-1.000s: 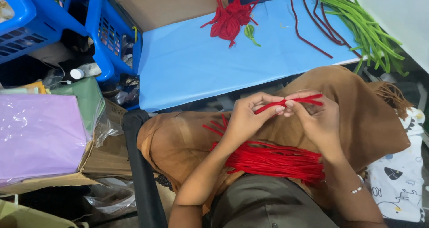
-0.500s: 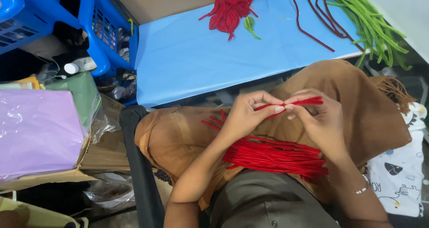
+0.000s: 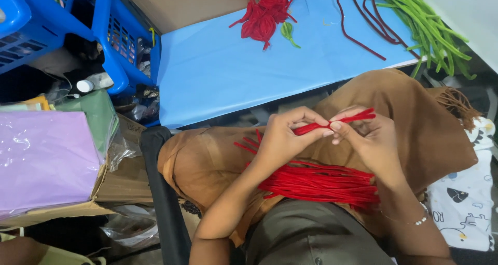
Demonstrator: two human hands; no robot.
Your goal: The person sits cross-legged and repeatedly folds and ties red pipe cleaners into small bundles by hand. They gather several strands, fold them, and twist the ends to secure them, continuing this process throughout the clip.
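My left hand (image 3: 282,135) and my right hand (image 3: 369,143) meet over my lap, both pinching a short bunch of red fuzzy stems (image 3: 340,121) held level between the fingertips. Below them a thick bundle of red stems (image 3: 321,183) lies across the brown cloth (image 3: 415,114) on my lap. On the blue table top (image 3: 218,73) beyond lie a finished red stem flower cluster (image 3: 264,16), a small green leaf piece (image 3: 288,32), dark red stems (image 3: 363,26) and a pile of green stems (image 3: 430,26).
Blue plastic baskets (image 3: 109,36) stand at the far left. A purple wrapped stack (image 3: 44,161) sits in a cardboard box (image 3: 119,187) at my left. A black chair arm (image 3: 163,202) runs beside my left elbow. A printed white cloth (image 3: 464,202) lies at the right.
My hands have stayed together on the small red bunch, fingers shifting slightly around its middle. The view has drifted a little; nothing on the table moved.
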